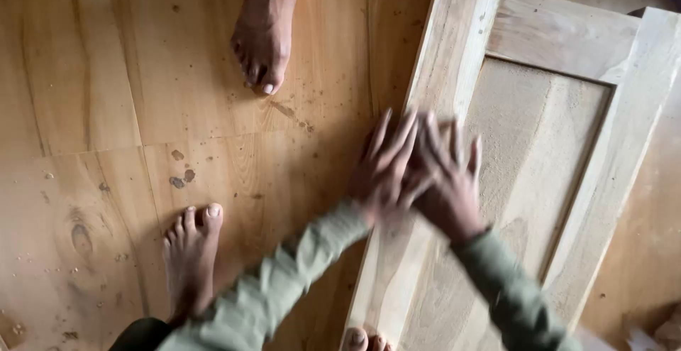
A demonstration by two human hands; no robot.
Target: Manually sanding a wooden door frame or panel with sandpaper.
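Hovering blurred, left hand [383, 170] and right hand [448, 181] over wooden door panel [525, 152].

Two hands [418, 173], three bare feet [190, 259], one wooden panel door [539, 159], one wooden floor [92, 74].

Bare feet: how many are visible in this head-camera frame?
3. One foot comes in from the top edge, toes pointing down. One foot stands lower left on the wooden floor. Toes of a third peek out at the bottom edge, mostly hidden beside the wooden door panel.
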